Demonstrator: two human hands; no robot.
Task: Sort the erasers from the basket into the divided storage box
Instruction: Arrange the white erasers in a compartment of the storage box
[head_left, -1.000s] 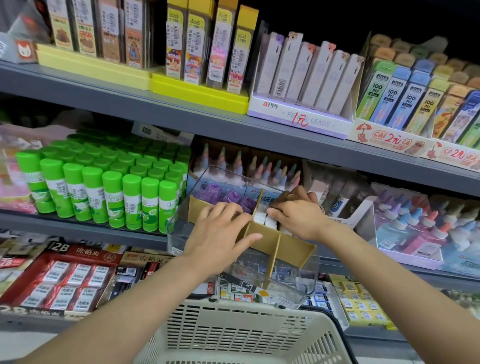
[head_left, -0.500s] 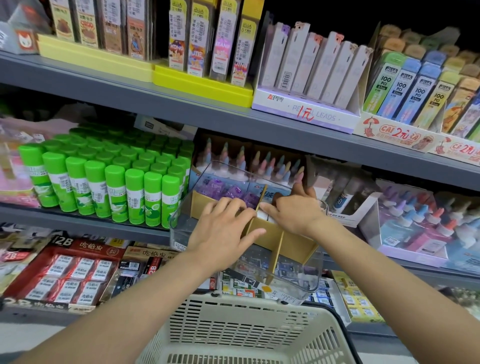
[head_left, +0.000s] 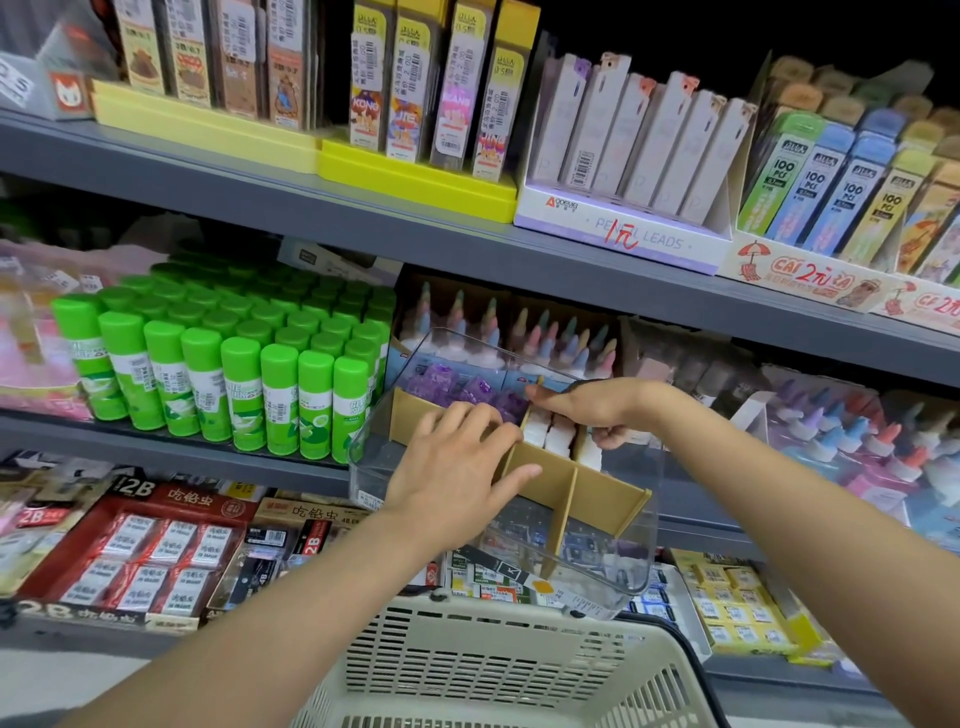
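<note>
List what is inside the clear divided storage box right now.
The storage box holds purple erasers rear-left and white erasers beside them. The left hand and right hand cover parts of both sections.

In front of me two grey shelves (head_left: 467, 244) run across the rack. On the middle one, to my left, green-capped glue sticks (head_left: 228, 358) stand packed upright in rows. Above them, yellow trays (head_left: 415, 182) hold tall card packs, and beside those sits a white box marked pencil leads (head_left: 623, 228), then coloured lead tubes (head_left: 831, 192). Down low on my left lie red 2B boxes (head_left: 135, 545); on my right, pastel-capped bottles (head_left: 857, 441).
</note>
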